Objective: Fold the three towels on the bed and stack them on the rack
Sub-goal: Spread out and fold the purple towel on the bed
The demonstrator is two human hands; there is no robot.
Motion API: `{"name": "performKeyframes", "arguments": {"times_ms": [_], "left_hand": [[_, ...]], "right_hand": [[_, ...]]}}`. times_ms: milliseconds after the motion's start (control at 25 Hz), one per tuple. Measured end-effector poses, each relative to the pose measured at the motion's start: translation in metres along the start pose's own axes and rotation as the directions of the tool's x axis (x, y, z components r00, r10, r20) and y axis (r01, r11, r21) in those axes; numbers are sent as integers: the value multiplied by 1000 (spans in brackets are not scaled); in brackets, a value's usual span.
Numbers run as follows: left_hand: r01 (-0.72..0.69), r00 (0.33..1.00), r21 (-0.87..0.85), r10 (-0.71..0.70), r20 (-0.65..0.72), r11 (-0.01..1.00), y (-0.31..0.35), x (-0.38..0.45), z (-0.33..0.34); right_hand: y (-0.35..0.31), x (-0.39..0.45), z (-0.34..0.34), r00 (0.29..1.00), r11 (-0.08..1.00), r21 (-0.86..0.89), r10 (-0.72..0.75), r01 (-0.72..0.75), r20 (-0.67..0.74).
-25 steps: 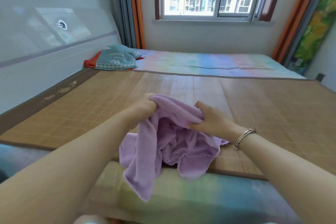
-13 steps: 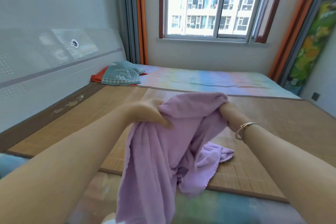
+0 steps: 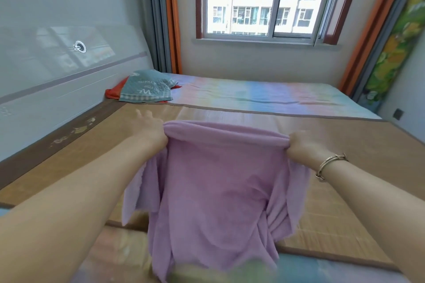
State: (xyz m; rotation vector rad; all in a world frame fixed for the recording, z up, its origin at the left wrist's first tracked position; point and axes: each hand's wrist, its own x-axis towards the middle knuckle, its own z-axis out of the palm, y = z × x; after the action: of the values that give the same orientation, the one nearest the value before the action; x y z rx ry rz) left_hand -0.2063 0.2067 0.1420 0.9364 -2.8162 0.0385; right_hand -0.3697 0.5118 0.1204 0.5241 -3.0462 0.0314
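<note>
A purple towel [image 3: 216, 181] is held up above the bed [image 3: 345, 158], stretched by its upper edge, which is bunched into a roll between its two gripped ends. The cloth hangs down in loose folds, unfolded, its lower part draped over the near edge of the bed. Two more towels, one teal [image 3: 147, 88] and one red [image 3: 113, 92] beneath it, lie crumpled at the far left corner.

Towel [image 3: 213, 181] bottom — cut off, blurred

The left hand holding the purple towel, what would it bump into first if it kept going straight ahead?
Probably the teal pillow by the headboard. The left hand points across bare bamboo mat toward it, though depth is hard to judge.
</note>
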Motion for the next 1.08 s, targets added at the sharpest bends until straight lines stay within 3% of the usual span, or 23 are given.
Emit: {"name": "performKeyframes", "arguments": {"times_ms": [40,120,200,240,280,320,400,440,560,640,760,800,920,1000,1080], "left_hand": [[40,998,-16,-39,40,999,-2,5,6],[225,942,-229,-151,299,947,-3,22,22],[521,729,-420,-131,672,743,5,43,35],[572,681,-485,-53,730,662,12,57,41],[569,693,-555,9,721,607,20,78,44],[538,767,-662,24,641,522,28,103,41],[350,935,-877,-63,350,328,43,161,13],[190,979,-942,-123,162,276,47,195,-10],[-216,951,-875,-111,-289,433,51,251,-81],[-264,932,-817,-83,-354,513,39,261,-92],[-159,922,-623,-111,-371,766,11,248,-73],[-157,929,-527,-55,-365,835,2,240,-59],[-187,967,-386,100,-234,903,-27,201,3],[-81,994,-318,55,-92,944,-47,167,60],[-12,999,-74,15,33,997,-65,132,119]], "right_hand": [[1,6,12,996,997,-9,79,-78,42],[7,22,34,941,943,173,239,-283,238],[3,46,48,812,684,510,216,-522,541],[-2,63,51,779,521,626,129,-580,614],[-10,85,45,797,401,713,78,-575,599],[-18,113,32,870,313,817,75,-485,488],[-37,168,-19,984,258,961,169,-103,60],[-46,192,-55,969,278,957,202,81,-140],[-60,231,-144,857,451,810,164,376,-489],[-58,233,-166,846,593,717,109,366,-522],[-48,211,-146,870,705,640,66,306,-488],[-44,201,-127,874,719,618,30,318,-485],[-36,165,-40,954,851,486,-56,199,-293],[-37,137,30,992,914,396,-45,88,-116],[-42,106,89,996,975,207,-81,84,-23]]}}
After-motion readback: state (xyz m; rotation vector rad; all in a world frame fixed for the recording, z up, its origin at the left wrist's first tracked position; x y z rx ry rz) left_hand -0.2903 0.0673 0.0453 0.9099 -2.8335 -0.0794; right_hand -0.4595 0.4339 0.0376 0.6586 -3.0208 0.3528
